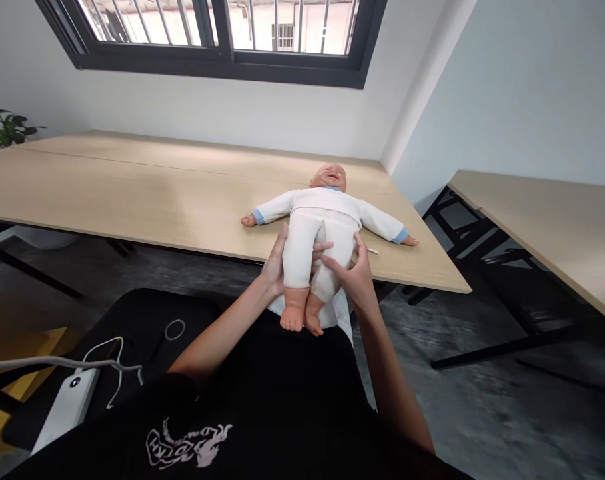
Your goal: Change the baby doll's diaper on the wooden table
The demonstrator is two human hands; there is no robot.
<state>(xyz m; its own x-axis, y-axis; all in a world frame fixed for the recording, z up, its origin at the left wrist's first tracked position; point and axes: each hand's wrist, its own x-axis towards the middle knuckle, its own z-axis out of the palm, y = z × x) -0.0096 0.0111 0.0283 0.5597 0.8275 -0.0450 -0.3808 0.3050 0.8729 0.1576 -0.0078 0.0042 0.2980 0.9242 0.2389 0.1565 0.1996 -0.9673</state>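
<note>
A baby doll (327, 202) lies on its back with head and torso on the wooden table (132, 193). It wears a white top with blue cuffs and white pants, and its arms are spread wide. The legs hang past the front edge toward me, bare feet lowest. My left hand (273, 267) is closed around the leg on the left. On the other leg, my right hand (356, 272) grips from the outer side, thumb on top. Fingertips show between the two legs. White cloth (341, 313) is partly visible below the feet, on my lap.
A second table (557, 220) stands to the right across a gap. At lower left, a black chair seat (142, 313) bears a bead bracelet (174, 329) and a white device (67, 407) with cables. Behind the main table are a wall and a barred window.
</note>
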